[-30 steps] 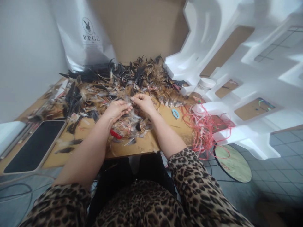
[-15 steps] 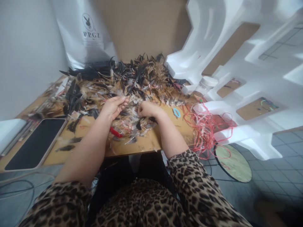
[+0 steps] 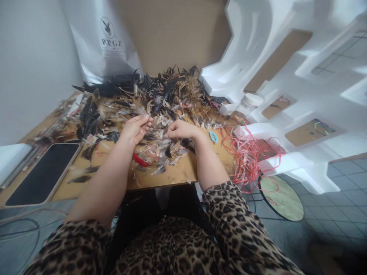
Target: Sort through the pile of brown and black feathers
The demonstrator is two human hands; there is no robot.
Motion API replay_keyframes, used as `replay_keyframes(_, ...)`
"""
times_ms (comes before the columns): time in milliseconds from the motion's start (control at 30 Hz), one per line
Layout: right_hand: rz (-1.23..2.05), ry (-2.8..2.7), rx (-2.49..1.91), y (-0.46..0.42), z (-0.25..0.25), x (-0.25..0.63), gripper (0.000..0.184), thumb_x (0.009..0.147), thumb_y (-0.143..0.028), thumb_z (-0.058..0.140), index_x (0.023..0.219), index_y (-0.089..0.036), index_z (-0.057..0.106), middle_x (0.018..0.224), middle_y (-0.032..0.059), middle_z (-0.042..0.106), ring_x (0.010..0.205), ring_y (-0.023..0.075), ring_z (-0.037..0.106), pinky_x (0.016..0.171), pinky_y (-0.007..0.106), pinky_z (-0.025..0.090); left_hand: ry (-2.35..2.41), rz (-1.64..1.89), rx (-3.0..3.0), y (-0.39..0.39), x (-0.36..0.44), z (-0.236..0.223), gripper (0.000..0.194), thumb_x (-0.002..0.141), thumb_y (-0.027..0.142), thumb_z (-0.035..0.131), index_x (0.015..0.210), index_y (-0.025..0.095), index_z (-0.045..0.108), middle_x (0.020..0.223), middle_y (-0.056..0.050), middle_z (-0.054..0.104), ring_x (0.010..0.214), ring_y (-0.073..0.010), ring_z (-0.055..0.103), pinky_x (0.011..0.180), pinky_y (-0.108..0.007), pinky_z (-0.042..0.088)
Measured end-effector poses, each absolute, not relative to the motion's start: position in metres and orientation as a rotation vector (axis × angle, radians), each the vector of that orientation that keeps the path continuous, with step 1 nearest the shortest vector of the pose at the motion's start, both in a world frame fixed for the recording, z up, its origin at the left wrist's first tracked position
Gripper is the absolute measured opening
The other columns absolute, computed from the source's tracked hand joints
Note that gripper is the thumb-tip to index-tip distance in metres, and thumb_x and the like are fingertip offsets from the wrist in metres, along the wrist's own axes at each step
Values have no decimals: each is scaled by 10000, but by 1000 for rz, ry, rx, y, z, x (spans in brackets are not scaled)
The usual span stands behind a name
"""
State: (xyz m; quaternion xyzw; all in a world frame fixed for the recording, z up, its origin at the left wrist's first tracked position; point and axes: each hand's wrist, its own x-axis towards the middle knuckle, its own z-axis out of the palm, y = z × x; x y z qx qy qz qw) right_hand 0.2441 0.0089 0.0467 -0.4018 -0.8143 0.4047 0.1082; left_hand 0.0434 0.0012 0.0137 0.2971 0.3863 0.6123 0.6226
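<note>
A big heap of brown, black and pale feathers (image 3: 160, 95) covers the far half of a wooden table (image 3: 177, 173). My left hand (image 3: 134, 128) is raised at the heap's near edge, fingers pinched on a small bunch of feathers. My right hand (image 3: 179, 130) rests low on the loose feathers a hand's width to the right, fingers curled and pinched at a feather. Something red (image 3: 139, 160), partly hidden, lies under my left forearm.
A dark tablet (image 3: 43, 173) lies at the left. A silver bag (image 3: 106, 42) leans behind the heap. White foam packing (image 3: 286, 76) fills the right, with a white-lidded jar (image 3: 249, 103), a tangle of red string (image 3: 249, 152) and a blue loop (image 3: 212, 136) near it.
My hands, joined at the fingertips a second ago, have parted. The left lifted away with a pinch of feathers; the right dropped onto the loose feathers.
</note>
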Motion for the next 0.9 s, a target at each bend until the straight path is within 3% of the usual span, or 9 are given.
replay_keyframes(100,971,-2329,-1221,10,37,232,278,703,-369,577,679,-103,652,534,-20,550,504,61,449,536,196,349,884,1417,677,1,43,15,27,728,95,643,705,89,631,652,-32,634,496,-40,547,412,-110,395)
replay_keyframes(200,728,-2345,-1144,9,25,212,174,702,-260,575,749,-123,671,669,-3,635,622,77,521,621,194,375,888,1422,671,2,42,14,19,736,96,634,717,91,636,658,-32,638,492,-40,546,410,-111,397)
replay_keyframes(300,512,-2465,-1187,3,15,194,179,693,-260,582,816,-167,674,775,15,666,694,112,556,649,217,383,883,1428,664,3,41,13,29,746,96,621,724,87,638,662,-34,642,487,-41,547,409,-113,402)
replay_keyframes(433,344,-2491,-1314,-1,10,185,148,716,-232,528,758,-175,658,814,52,668,748,157,570,666,251,391,878,1438,659,4,40,14,31,746,86,617,721,88,636,659,-35,644,485,-42,550,409,-114,404)
replay_keyframes(533,572,-2196,-1269,5,10,190,110,712,-214,534,685,-154,622,693,22,635,652,117,539,636,227,392,879,1446,648,3,41,16,45,749,76,607,717,90,635,645,-29,640,483,-39,549,410,-108,401)
replay_keyframes(633,1017,-1740,-1178,13,14,198,155,699,-292,589,645,-150,563,542,-29,550,487,65,439,498,188,341,876,1452,646,2,41,16,54,752,77,603,710,93,632,641,-27,641,484,-37,548,411,-105,400)
replay_keyframes(733,1353,-1378,-1081,15,20,203,245,642,-361,656,642,-155,524,554,-33,566,424,41,393,411,170,265,879,1442,665,3,41,13,43,747,90,614,708,89,631,655,-33,650,490,-39,558,412,-105,403)
replay_keyframes(900,1459,-1208,-944,14,24,201,326,564,-389,722,661,-160,510,568,-42,563,453,39,424,420,159,284,898,1317,741,1,45,9,26,718,92,651,737,76,645,699,-67,676,525,-67,602,425,-119,432)
